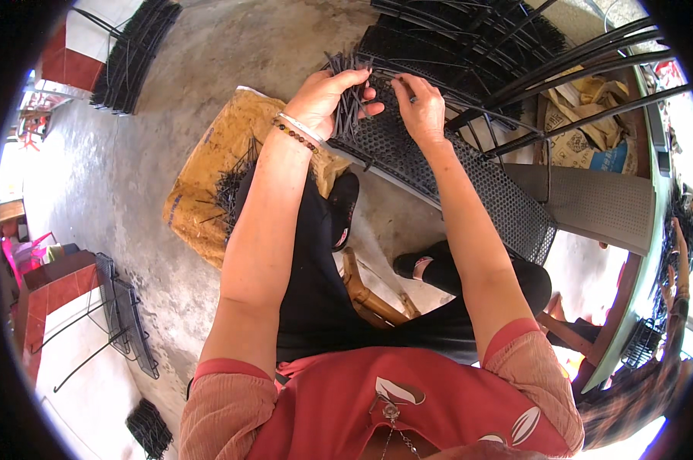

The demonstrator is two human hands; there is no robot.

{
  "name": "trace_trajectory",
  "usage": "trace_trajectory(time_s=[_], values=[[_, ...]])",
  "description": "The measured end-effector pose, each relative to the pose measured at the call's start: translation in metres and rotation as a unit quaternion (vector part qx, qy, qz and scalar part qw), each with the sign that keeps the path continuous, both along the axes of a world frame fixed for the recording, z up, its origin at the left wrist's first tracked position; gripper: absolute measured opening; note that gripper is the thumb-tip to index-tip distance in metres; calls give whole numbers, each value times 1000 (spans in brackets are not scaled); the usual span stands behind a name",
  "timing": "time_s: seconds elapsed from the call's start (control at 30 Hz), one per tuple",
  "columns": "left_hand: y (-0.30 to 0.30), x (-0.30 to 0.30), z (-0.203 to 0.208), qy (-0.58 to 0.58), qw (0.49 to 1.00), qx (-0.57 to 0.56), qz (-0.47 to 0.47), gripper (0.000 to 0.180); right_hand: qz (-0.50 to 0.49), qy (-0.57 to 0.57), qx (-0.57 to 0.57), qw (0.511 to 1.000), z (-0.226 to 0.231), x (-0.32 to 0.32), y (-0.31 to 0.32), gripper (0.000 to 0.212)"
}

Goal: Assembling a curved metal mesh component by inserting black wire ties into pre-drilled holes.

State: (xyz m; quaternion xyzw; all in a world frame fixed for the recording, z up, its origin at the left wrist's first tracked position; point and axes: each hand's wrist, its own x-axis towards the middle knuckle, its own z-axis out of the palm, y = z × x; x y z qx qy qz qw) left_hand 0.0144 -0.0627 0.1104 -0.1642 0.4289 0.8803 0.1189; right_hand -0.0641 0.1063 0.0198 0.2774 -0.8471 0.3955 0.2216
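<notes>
My left hand [319, 100] is closed round a loose bundle of thin black strips [349, 115], whose ends stick out above and below the fingers. Just to its right, my right hand [423, 107] has thumb and fingers drawn together over the edge of a black perforated metal rack [480, 180]. What the right fingertips pinch, if anything, is too small to make out. The rack slants across in front of me, from between the hands down toward my right knee. More black strips [231, 188] lie heaped on a yellow-brown sack [197, 192] at my left.
Stacked black wire racks [453, 46] and long black rods [591, 77] stand at the far right, near a grey perforated panel [595, 199] and torn brown sacks [591, 115]. Another person's hand [679, 245] shows at the right edge. A bamboo stool [369, 295] stands between my legs.
</notes>
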Motion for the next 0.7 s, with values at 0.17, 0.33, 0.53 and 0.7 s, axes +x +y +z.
trace_trajectory(time_s=[0.17,0.33,0.53,0.7], values=[[1,2,2,25,999,-41,-4,15,-47,-98,-62,992,0,2,-3,17],[-2,0,-7,31,999,-32,-7,16,-8,-89,11,996,-3,2,-3,15],[1,0,-5,33,999,-24,7,14,-13,26,12,1000,6,2,3,20],[5,3,-5,44,999,-29,-13,14,81,-379,-255,886,66,17,-5,36]])
